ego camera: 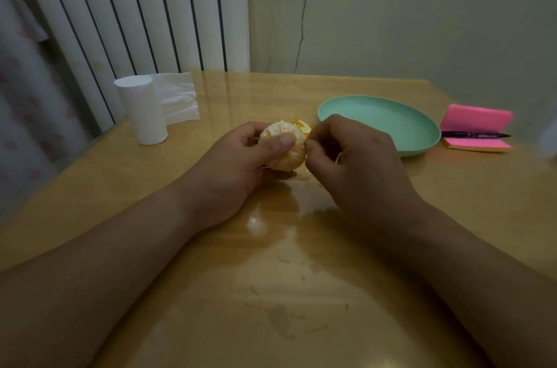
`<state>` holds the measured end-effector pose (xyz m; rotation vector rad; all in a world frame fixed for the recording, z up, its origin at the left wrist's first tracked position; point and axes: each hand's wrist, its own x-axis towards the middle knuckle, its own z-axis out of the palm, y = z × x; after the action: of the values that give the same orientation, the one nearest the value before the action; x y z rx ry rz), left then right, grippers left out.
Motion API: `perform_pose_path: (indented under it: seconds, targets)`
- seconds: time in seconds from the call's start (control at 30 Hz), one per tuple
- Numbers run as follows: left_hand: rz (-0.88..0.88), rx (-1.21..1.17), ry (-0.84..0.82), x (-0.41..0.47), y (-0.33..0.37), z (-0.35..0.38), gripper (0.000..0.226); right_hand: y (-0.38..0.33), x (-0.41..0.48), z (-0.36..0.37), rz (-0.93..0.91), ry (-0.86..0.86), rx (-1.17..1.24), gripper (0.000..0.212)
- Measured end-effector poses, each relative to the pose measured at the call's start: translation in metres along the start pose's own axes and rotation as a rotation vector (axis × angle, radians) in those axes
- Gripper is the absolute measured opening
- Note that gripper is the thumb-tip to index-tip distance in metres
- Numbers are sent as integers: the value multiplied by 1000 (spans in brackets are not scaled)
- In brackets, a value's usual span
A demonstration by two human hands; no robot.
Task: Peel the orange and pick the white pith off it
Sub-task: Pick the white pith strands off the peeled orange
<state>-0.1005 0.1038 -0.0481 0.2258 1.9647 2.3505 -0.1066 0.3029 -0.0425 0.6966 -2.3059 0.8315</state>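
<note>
Leftmost, we saw a white paper roll (141,114) standing upright on the glossy wooden table (211,307). Our left hand (238,162) cupped the pale peeled round orange (284,156) over the table's middle, thumb pressed across its top and fingers curled behind. Our right hand (352,156), knuckles up, pinched at the fruit's right edge with its fingers curled. Further right lay a round mint-green plastic plate (422,138) and a black pen (473,135) across pink sticky notes (476,122).

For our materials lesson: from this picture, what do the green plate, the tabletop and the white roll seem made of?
Green plate: probably plastic, smooth matt, one even colour, thin moulded rim.
Tabletop: wood or wood-look laminate, glossy; it mirrors the light.
White roll: soft tissue paper; its loose sheet is creased.
</note>
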Motion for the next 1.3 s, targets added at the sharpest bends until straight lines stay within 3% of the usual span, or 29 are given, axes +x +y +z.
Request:
perform_pose_path:
  seconds: [0.23,0.5,0.67,1.1,1.3]
  targets:
    - [6,-10,20,1,3,-3,56,3,0,-2,1,-70,10,8]
    - [31,127,102,-1,3,-1,70,-1,5,-6,-151,-99,-245,20]
    - [54,242,115,-2,4,2,63,-5,8,-7,-217,-69,-338,21]
    - [-10,47,-37,-1,1,-2,53,6,4,-3,-45,-1,44,8]
    - [-2,-4,-72,0,2,-3,45,10,3,-2,87,-22,171,15]
